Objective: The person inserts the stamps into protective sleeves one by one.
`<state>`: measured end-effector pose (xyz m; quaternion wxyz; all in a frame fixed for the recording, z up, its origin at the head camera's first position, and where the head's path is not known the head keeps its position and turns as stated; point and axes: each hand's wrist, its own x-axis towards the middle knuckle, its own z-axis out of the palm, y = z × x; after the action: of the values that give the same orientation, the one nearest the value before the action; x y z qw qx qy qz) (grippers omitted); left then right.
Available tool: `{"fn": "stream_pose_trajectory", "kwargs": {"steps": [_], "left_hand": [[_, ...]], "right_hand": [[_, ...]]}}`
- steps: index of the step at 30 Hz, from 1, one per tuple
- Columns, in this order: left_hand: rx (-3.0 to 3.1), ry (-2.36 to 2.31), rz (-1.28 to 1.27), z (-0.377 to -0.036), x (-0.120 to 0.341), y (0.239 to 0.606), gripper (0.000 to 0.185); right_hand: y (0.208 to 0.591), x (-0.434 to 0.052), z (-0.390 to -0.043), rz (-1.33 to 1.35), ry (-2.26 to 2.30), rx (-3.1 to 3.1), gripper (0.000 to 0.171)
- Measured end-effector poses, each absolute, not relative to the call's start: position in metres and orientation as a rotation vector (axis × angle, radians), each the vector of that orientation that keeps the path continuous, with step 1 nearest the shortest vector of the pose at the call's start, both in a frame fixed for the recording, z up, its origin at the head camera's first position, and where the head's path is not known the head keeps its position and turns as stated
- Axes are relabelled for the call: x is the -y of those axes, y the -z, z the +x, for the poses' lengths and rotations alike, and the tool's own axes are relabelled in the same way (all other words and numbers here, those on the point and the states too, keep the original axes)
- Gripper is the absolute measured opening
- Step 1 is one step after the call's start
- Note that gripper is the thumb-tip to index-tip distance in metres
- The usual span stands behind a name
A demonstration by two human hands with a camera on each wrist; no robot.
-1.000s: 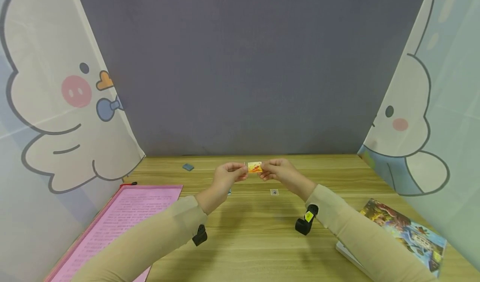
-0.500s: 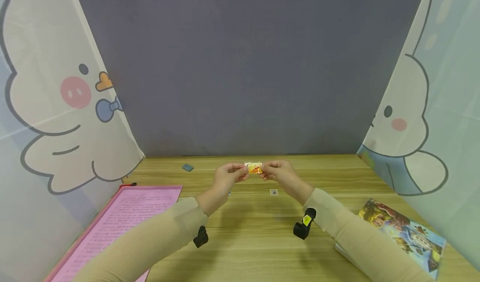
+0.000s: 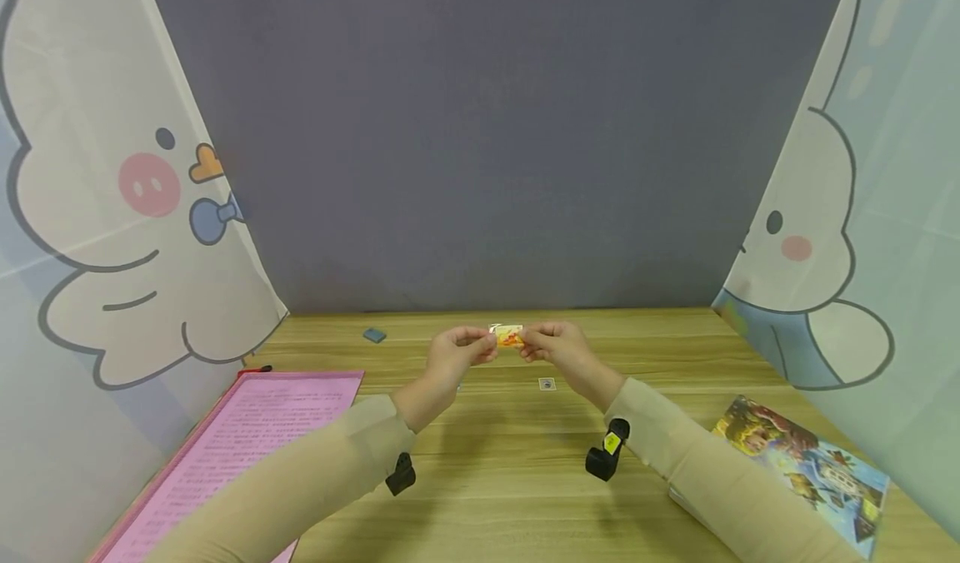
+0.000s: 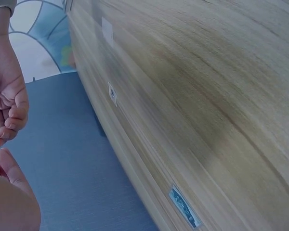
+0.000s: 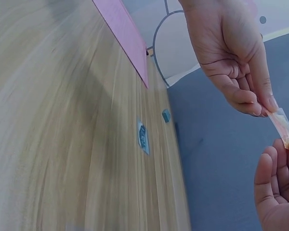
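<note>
Above the table (image 3: 495, 463), towards its far edge, both hands hold one small orange-yellow packet (image 3: 509, 335) in the air between them. Left hand (image 3: 457, 352) pinches the packet's left end with thumb and fingertips; right hand (image 3: 558, 349) pinches the right end the same way; hands are close together, separated only by the packet. Packet's long axis runs left to right in the head view, roughly level, ends pointing at each hand. Right wrist view: packet (image 5: 282, 126) seen edge-on as a thin strip, gripped at its upper end by the left hand's fingertips (image 5: 265, 103); right fingers (image 5: 269, 187) curled just below it. Left wrist view shows curled fingers of the right hand (image 4: 8, 103); packet barely visible there. On the table below the hands lies a small square tag (image 3: 547, 384); a blue-grey piece (image 3: 373, 335) near the far left; pink sheet (image 3: 247, 438) at near left; a colourful book (image 3: 802, 463) at near right.
</note>
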<state>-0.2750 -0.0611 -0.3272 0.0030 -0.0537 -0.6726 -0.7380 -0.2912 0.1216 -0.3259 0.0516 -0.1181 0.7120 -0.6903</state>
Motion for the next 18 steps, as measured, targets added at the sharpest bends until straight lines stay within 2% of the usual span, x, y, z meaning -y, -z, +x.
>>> {"fn": "stream_pose_trajectory", "kwargs": {"steps": [18], "left_hand": [[2.113,2.272,-0.204,-0.2750,0.0616,0.3291,0.025]], "right_hand": [[0.3292,-0.1178,-0.2912,-0.346,2.124,-2.153,0.029]]}}
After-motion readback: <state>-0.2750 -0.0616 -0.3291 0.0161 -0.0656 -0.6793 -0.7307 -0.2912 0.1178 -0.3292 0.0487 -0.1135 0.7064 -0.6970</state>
